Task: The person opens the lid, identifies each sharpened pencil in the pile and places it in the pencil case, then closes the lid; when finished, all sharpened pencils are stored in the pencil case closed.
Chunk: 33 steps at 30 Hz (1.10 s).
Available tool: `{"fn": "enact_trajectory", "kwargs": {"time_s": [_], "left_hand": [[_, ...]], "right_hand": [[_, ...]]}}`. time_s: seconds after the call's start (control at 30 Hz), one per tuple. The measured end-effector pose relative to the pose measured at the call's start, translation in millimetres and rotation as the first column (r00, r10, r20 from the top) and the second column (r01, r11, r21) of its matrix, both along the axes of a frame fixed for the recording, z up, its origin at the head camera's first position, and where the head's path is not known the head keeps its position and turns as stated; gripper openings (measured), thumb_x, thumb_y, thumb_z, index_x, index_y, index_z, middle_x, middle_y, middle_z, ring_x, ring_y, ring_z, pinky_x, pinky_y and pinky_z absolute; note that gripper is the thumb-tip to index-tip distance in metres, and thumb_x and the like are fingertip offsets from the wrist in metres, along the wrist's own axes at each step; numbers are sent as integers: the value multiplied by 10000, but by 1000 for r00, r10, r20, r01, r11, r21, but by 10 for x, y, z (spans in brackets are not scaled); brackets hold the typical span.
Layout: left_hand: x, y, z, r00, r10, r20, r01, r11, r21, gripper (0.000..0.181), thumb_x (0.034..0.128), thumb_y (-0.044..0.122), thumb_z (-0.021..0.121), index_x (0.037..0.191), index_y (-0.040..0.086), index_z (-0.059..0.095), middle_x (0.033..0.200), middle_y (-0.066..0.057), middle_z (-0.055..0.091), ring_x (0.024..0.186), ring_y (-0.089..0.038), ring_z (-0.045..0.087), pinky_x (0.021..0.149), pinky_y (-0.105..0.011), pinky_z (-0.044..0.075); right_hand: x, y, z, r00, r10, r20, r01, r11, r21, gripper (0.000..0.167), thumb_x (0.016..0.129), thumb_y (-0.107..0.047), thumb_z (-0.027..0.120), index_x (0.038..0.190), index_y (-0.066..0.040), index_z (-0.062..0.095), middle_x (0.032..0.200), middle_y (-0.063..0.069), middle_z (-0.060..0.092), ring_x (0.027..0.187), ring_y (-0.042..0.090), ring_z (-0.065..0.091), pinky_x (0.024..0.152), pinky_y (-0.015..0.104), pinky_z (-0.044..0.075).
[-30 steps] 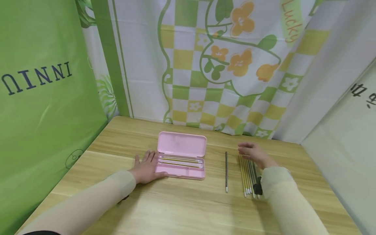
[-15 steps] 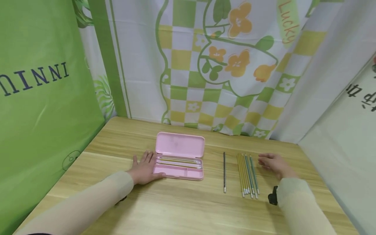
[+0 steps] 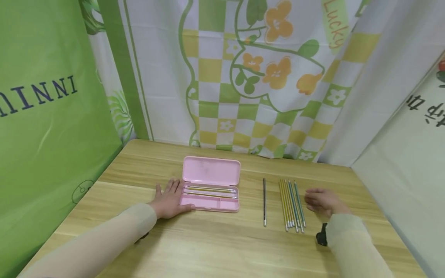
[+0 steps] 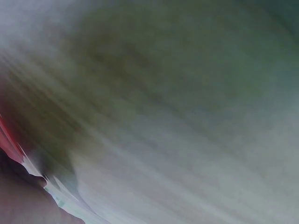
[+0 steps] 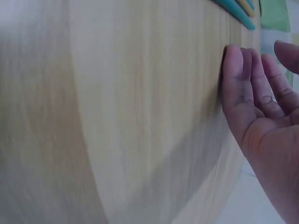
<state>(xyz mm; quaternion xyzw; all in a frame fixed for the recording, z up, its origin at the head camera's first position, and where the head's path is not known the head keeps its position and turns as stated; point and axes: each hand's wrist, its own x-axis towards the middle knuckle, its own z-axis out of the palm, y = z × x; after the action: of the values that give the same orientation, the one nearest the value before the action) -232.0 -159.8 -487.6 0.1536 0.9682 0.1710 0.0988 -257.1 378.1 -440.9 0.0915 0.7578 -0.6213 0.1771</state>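
The pink pencil case (image 3: 201,201) lies open on the worktop (image 3: 208,247), its lid (image 3: 211,170) tipped back behind it. How far things have come shows best by where the pencils are: a few yellowish ones (image 3: 210,189) lie lengthwise inside the case, in the long section nearest the hinge, while the pink floor shows in the two front sections. More pencils lie outside the case than in it. A single dark pencil (image 3: 265,202) lies by itself to the right of the case, and farther right of the case is a row set close together, yellow pencils (image 3: 283,205) on the side nearer the case and blue-green pencils (image 3: 300,204) on the far side; overlaps make an exact count hard. Judging from this, the work looks only partly done, with the pencils outside the case left to deal with and the lid not yet down. The left hand (image 3: 168,200) is spread flat at the left end of the case, thumb along its front corner, gripping nothing. The right hand (image 3: 323,201) is beyond the row as seen from the case, fingers nearly straight and side by side, thumb apart, holding nothing. The left wrist view is too blurred to add detail.
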Motion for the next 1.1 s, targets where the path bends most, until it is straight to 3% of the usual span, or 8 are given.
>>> {"fn": "enact_trajectory", "kwargs": {"time_s": [0.17,0.33,0.5,0.63,0.77,0.87,0.93,1.1], "left_hand": [[-6,1,-30,1000,1,5,-1,1000,7,1147,939,760,509,1628,-55,90,1664,-319,109,1545,-477,1,1103,-777,-95],[0,11,-13,1000,1,9,-1,1000,21,1136,944,745,520,1626,-60,96,1663,-323,112,1543,-481,6,1100,-783,-89],[37,1,-12,1000,8,10,-8,1000,8,1130,948,734,528,1623,-65,101,1660,-325,122,1543,-482,19,1100,-788,-77],[62,-5,-34,1000,12,8,-12,1000,17,1127,947,723,543,1621,-70,111,1654,-331,135,1539,-492,28,1093,-796,-74],[41,2,-42,1000,5,-5,-5,999,34,1127,948,724,540,1623,-66,103,1653,-335,133,1536,-499,30,1090,-799,-75],[9,-1,-49,1000,-1,-11,2,1000,28,1137,946,734,531,1625,-63,86,1659,-327,121,1539,-492,18,1093,-794,-83],[0,-1,-30,1000,0,4,0,1000,15,1142,946,742,520,1627,-57,71,1664,-321,104,1542,-484,4,1099,-784,-91],[0,5,2,1000,3,8,-3,1000,13,1152,939,754,517,1621,-71,91,1657,-334,109,1538,-493,8,1096,-787,-91]], "right_hand": [[-50,-86,-57,999,-16,29,17,999,-34,428,1042,9,531,1378,223,375,931,19,705,819,110,692,777,295,603],[-94,-180,-83,999,-28,27,25,993,111,442,1015,-23,588,1348,212,415,878,9,676,742,73,673,713,236,590],[-102,-304,-84,1000,-18,8,15,969,245,272,947,-18,673,1122,172,588,807,14,643,672,83,641,653,230,576],[-124,-375,-78,1000,27,1,-25,910,413,165,926,-50,700,966,96,631,768,22,603,639,100,583,597,233,529],[-185,-378,-88,995,99,-17,-70,808,585,186,903,-106,706,776,-15,605,662,3,529,564,112,482,523,233,423],[-221,-388,-69,991,131,-30,-82,764,640,208,877,-113,723,733,-31,597,648,22,549,553,126,505,515,242,442],[-237,-416,-35,992,125,-20,-82,755,651,202,872,-109,731,749,-13,602,673,50,583,567,141,546,527,250,477],[-267,-468,4,996,89,16,-79,770,633,172,895,-83,721,817,29,616,730,83,614,608,156,589,564,253,521]]}}
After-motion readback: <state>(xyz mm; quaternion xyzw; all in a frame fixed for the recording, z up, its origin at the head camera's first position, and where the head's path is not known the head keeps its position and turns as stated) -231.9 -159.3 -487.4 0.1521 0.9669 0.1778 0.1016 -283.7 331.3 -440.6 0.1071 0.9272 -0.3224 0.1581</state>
